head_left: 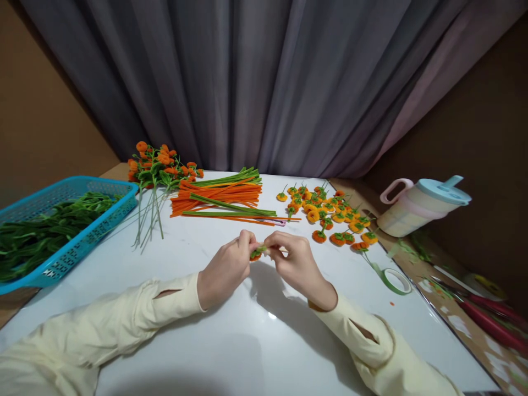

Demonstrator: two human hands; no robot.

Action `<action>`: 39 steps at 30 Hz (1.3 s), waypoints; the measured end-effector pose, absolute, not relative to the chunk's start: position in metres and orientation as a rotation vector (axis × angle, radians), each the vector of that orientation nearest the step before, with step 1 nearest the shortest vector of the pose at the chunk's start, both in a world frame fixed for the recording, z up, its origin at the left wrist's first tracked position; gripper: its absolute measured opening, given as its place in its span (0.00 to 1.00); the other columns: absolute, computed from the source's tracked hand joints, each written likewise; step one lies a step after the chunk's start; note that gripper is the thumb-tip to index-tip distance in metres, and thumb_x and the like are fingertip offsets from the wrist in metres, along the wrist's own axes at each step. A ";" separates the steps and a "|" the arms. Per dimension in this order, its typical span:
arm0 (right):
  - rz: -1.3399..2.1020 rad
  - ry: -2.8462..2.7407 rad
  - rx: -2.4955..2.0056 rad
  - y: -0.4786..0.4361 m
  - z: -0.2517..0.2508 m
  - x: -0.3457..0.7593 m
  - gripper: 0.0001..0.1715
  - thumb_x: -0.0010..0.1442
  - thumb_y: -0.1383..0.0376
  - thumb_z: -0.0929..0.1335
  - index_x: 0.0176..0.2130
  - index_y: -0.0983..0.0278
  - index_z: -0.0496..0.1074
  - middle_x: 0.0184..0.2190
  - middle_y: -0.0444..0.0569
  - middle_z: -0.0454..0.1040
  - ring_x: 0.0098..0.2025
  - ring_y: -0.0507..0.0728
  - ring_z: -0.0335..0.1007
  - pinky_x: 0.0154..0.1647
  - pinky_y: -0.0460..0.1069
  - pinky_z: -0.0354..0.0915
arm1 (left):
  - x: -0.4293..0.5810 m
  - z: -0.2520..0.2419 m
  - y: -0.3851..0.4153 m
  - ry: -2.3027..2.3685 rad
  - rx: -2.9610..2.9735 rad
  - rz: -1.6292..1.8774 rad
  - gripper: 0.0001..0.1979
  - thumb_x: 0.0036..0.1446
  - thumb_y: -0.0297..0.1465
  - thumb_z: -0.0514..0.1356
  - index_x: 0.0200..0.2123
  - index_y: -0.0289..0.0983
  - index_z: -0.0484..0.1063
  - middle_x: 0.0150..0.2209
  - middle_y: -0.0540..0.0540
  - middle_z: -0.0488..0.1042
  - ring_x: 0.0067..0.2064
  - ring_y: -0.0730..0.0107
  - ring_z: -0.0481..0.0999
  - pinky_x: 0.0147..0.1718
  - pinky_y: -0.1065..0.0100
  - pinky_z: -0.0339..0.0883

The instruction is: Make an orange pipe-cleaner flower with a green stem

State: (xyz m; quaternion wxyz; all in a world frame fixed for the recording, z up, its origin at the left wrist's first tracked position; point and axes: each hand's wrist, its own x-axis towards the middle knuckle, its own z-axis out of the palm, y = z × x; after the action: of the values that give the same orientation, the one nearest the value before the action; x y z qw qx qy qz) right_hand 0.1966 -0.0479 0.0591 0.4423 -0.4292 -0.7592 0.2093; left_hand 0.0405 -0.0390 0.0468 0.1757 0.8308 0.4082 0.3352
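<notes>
Both hands meet over the middle of the white table. My left hand (228, 268) is closed on a small pipe-cleaner flower (256, 253), orange below with green on top. Fingers of my right hand (296, 265) pinch at the green end of that same flower, where a thin stem seems to be; the fingertips hide the detail. Behind the hands lies a pile of orange pipe cleaners (218, 197), with green pipe cleaners (231, 177) behind and across it. Several finished-looking orange and yellow flowers (339, 217) lie to the right of the hands.
A blue basket (101, 234) of green leaf pieces stands at left. Stemmed orange flowers (159, 165) lie at the back left. Green tape (396, 281) is at right, near a tumbler (421, 206) with a pink handle. Red-handled pliers (490, 324) lie beyond the table's right edge.
</notes>
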 end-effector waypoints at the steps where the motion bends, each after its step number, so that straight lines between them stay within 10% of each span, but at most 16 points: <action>1: 0.647 -1.849 -1.123 -0.045 0.062 0.197 0.08 0.50 0.75 0.64 0.23 0.66 0.70 0.20 0.45 0.70 0.23 0.50 0.63 0.24 0.44 0.59 | 0.040 0.045 -0.038 1.157 2.387 0.968 0.07 0.56 0.22 0.43 0.31 0.40 0.51 0.27 0.50 0.64 0.24 0.71 0.67 0.23 0.70 0.59; 10: 1.647 -1.719 -1.272 -0.009 0.084 0.210 0.01 0.40 0.71 0.69 0.20 0.69 0.71 0.14 0.42 0.67 0.17 0.47 0.59 0.21 0.44 0.59 | 0.036 0.031 -0.032 0.924 2.567 1.063 0.05 0.60 0.24 0.43 0.35 0.38 0.56 0.31 0.45 0.70 0.29 0.69 0.71 0.27 0.69 0.64; 25: 1.066 -1.933 -1.226 -0.027 0.089 0.218 0.04 0.50 0.70 0.63 0.25 0.67 0.67 0.18 0.43 0.66 0.21 0.49 0.60 0.23 0.44 0.59 | 0.031 0.062 -0.023 0.815 1.710 0.902 0.11 0.59 0.37 0.53 0.42 0.37 0.63 0.35 0.48 0.73 0.32 0.73 0.73 0.32 0.70 0.69; 39: 1.456 -2.048 -1.215 -0.011 0.080 0.227 0.03 0.51 0.72 0.66 0.26 0.69 0.70 0.19 0.42 0.68 0.20 0.48 0.63 0.23 0.44 0.61 | 0.031 0.041 -0.027 0.782 1.830 0.884 0.07 0.59 0.31 0.53 0.36 0.36 0.68 0.30 0.49 0.74 0.28 0.75 0.73 0.30 0.72 0.67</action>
State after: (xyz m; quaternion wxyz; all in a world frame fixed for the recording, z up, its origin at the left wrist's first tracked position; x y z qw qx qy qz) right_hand 0.2269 -0.0114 0.0804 0.1742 -0.4287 -0.7226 0.5136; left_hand 0.0310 -0.0273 0.0412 0.4634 0.7447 0.3181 0.3598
